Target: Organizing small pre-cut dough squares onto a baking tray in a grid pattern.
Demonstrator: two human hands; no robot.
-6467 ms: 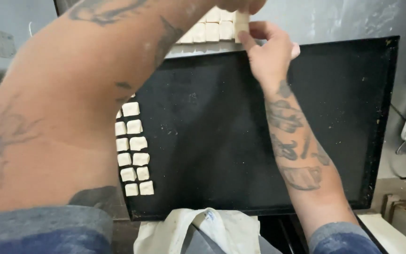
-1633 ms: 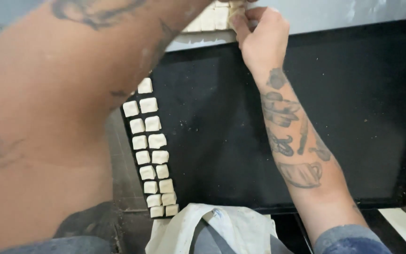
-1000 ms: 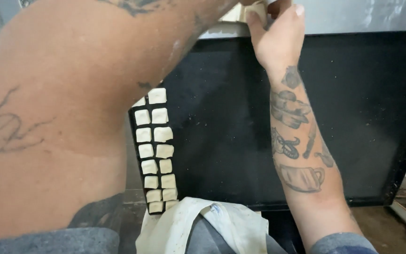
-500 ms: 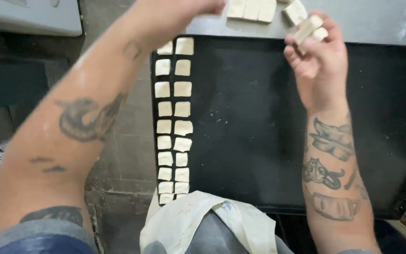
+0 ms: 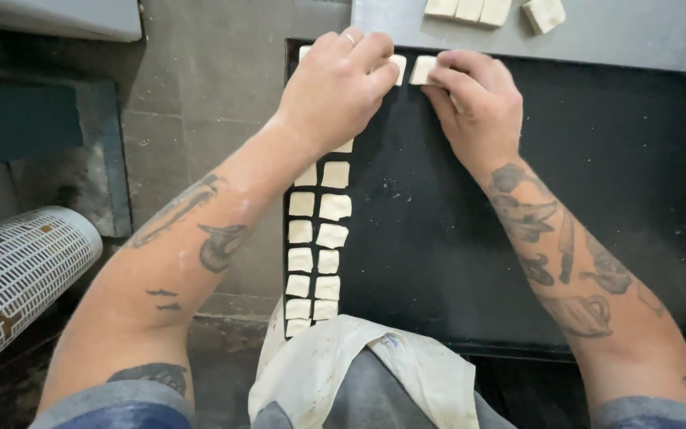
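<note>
A black baking tray (image 5: pixel 565 199) lies in front of me. Two columns of small pale dough squares (image 5: pixel 317 230) run along its left edge. My left hand (image 5: pixel 335 91) rests at the tray's far left corner, its fingertips on a dough square (image 5: pixel 398 68) in the top row. Beside it, my right hand (image 5: pixel 474 99) pinches another dough square (image 5: pixel 422 70) against the tray. Several more cut dough pieces (image 5: pixel 470 9) lie on the grey metal counter (image 5: pixel 637 36) beyond the tray.
A white perforated plastic basket (image 5: pixel 21 274) lies on its side at the lower left. A white cloth (image 5: pixel 335 373) hangs at my waist over the tray's near edge. A tiled floor (image 5: pixel 192 103) shows left of the tray.
Both hands came down from the counter's dough pieces to the tray's far left corner. The right hand, which held pieces in the air, now sets one on the tray.
</note>
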